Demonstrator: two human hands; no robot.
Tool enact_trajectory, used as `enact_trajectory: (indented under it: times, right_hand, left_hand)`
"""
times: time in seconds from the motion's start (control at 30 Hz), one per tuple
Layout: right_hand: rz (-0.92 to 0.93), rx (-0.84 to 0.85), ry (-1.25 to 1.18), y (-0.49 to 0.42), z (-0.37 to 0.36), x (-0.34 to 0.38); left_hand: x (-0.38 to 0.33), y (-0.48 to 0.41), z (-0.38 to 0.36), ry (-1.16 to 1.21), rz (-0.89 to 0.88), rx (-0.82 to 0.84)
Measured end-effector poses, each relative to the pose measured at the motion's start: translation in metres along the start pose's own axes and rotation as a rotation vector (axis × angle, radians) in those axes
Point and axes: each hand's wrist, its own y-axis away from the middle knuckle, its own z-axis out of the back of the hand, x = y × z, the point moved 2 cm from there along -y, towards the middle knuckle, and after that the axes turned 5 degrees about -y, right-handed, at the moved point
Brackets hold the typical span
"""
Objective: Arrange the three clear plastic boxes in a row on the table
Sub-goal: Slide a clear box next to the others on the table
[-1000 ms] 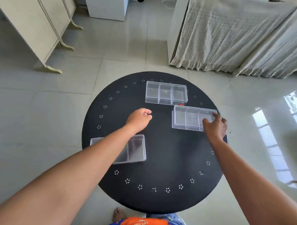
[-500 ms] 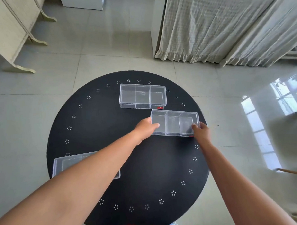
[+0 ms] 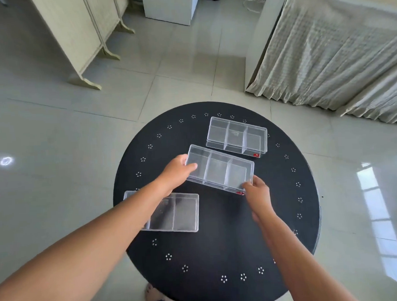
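Note:
Three clear plastic boxes with inner dividers lie on a round black table (image 3: 220,245). The middle box (image 3: 220,170) is held at both ends: my left hand (image 3: 177,173) grips its left end, my right hand (image 3: 256,190) grips its near right corner. It sits tilted, close in front of the far box (image 3: 236,135), which rests near the table's back edge. The near box (image 3: 175,212) lies at the table's left side, partly hidden under my left forearm.
Tiled floor surrounds the table. A folding screen (image 3: 83,37) stands at the back left, a white cabinet (image 3: 170,6) at the back, and cloth-draped furniture (image 3: 325,49) at the back right. My foot (image 3: 154,298) shows below the table's near edge.
My left hand reached the middle box and both hands closed on it. The box has shifted left toward the table's centre, nearer the far box.

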Motion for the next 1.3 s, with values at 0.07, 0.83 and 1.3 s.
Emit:
enact_trajectory:
  times: [0.07, 0.83, 1.3]
  right_hand:
    - [0.023, 0.053, 0.000, 0.005, -0.028, 0.009]
    - [0.052, 0.202, 0.204, 0.019, -0.142, 0.004]
    - [0.073, -0.284, 0.252, -0.072, -0.007, 0.058]
  left_hand:
    - [0.010, 0.008, 0.028, -0.026, 0.005, -0.044]
    - [0.101, 0.021, 0.120, 0.121, 0.177, -0.167]
    - [-0.009, -0.042, 0.083, -0.140, -0.108, -0.343]
